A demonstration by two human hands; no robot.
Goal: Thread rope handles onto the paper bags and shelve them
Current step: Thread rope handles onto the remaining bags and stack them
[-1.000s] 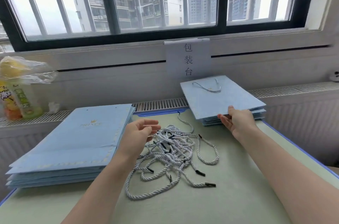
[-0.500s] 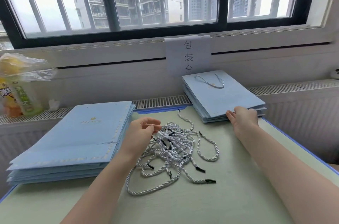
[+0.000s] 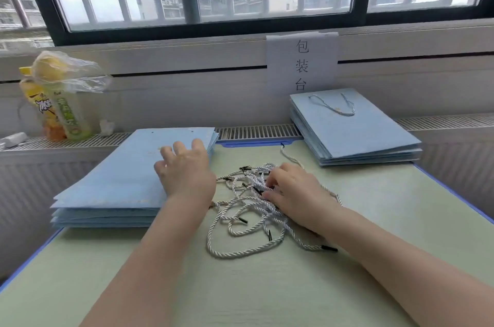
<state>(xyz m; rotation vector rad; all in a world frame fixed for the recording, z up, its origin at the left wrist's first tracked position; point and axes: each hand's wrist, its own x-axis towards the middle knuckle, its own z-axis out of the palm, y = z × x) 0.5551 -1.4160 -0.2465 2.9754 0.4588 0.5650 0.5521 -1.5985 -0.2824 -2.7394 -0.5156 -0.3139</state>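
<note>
Two stacks, one tangle: your left hand (image 3: 184,174) lies flat on the unthreaded bags (image 3: 128,179).
Your right hand (image 3: 296,193) curls into the limp rope pile (image 3: 248,209), its grip hidden; pinch one stiff black tip.

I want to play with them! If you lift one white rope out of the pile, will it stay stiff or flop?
Probably flop: the ropes lie in loose curls. Others may drag along, since they look tangled under the right hand.

Our hands at the packing table

We rest our left hand (image 3: 185,171) on the unthreaded bags (image 3: 120,182); our right hand (image 3: 294,193) fingers the ropes (image 3: 246,222). Finished bags (image 3: 355,131) lie right.
</note>
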